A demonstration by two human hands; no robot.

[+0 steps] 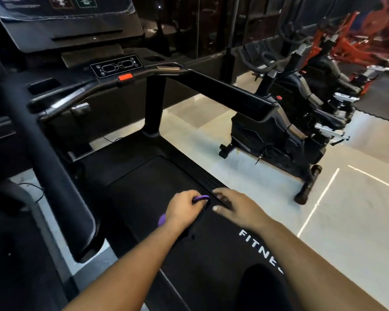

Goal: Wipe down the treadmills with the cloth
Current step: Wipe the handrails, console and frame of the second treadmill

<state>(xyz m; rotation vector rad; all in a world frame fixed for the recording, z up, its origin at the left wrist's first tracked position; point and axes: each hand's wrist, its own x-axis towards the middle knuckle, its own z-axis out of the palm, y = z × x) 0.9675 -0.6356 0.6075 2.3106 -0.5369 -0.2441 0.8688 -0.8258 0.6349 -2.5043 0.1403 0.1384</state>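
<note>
Both hands low over the black treadmill belt, a purple cloth in the left.

The left hand is curled round the bunched purple cloth; one fold pokes out past the fingers toward the right side rail, another shows beneath the wrist. The right hand lies just beside it, fingers spread flat and holding nothing, their tips at the ribbed black side rail. White lettering marks the belt near the forearms. A black exercise bike stands on the pale tiled floor to the right.
</note>
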